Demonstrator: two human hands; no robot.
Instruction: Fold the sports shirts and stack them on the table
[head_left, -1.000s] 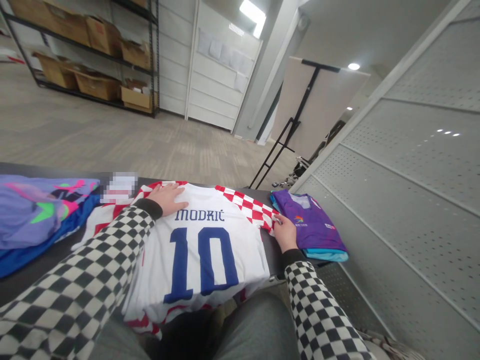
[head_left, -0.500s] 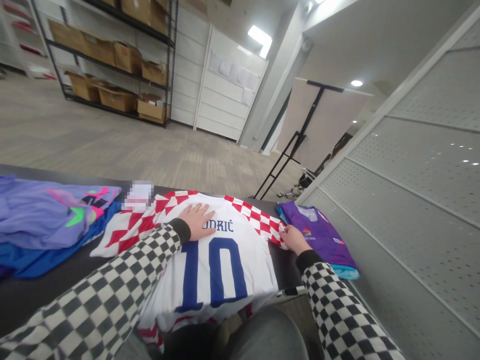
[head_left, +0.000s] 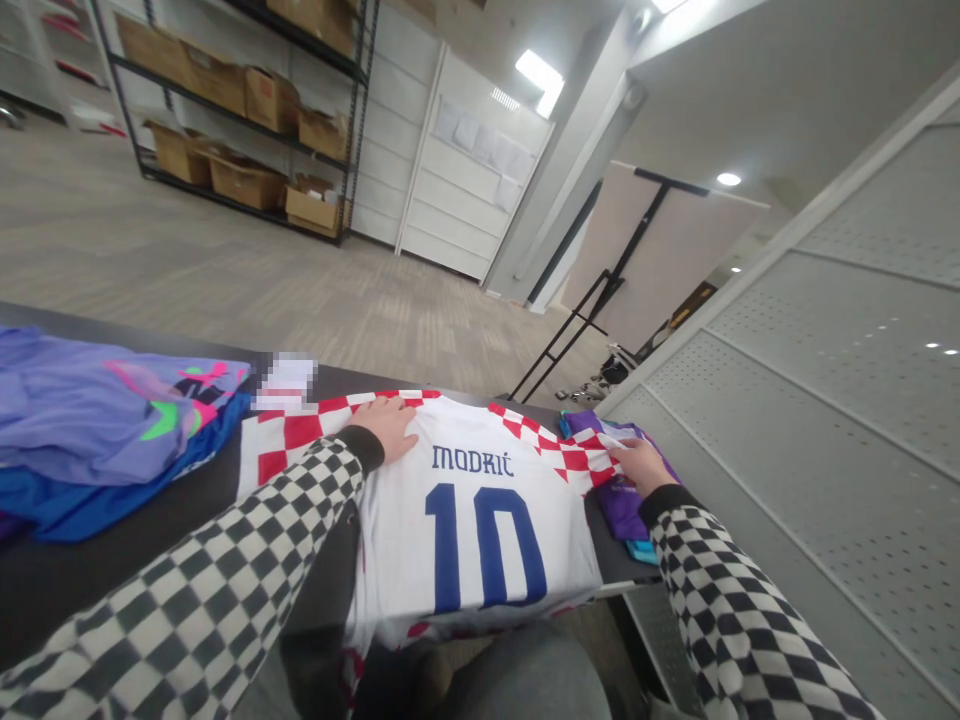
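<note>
modrić 10 laid out, both palms down

a white football jersey with red-and-white checkered sleeves (head_left: 480, 540) lies back up on a dark tabletop (head_left: 150, 540), directly in front of the person, with "modrić" and a big navy 10 printed across it. the left hand (head_left: 382, 425) rests palm down at the top edge of the jersey, its fingers open and spread on the checkered shoulder, gripping nothing. the right hand (head_left: 645, 465) lies on the end of the other checkered sleeve, fingers straight and close together, flat on the cloth with no grip showing. that sleeve lies over a folded purple garment with teal edging (head_left: 619, 512). both arms wear black-and-white checkerboard sleeves (head_left: 187, 570) with black cuffs.

just left of the jersey sits a loose heap of lilac and royal-blue fabric with neon pink and green marks (head_left: 97, 420). a small white patch (head_left: 285, 382), too pixelated to make out, lies between that heap and the jersey. past the table are a grey carpet floor (head_left: 225, 300), black metal shelving stacked with cardboard boxes (head_left: 240, 130) and a white cabinet with papers on its front (head_left: 457, 190). a perforated grey panel (head_left: 825, 400) fills the right side.
</note>
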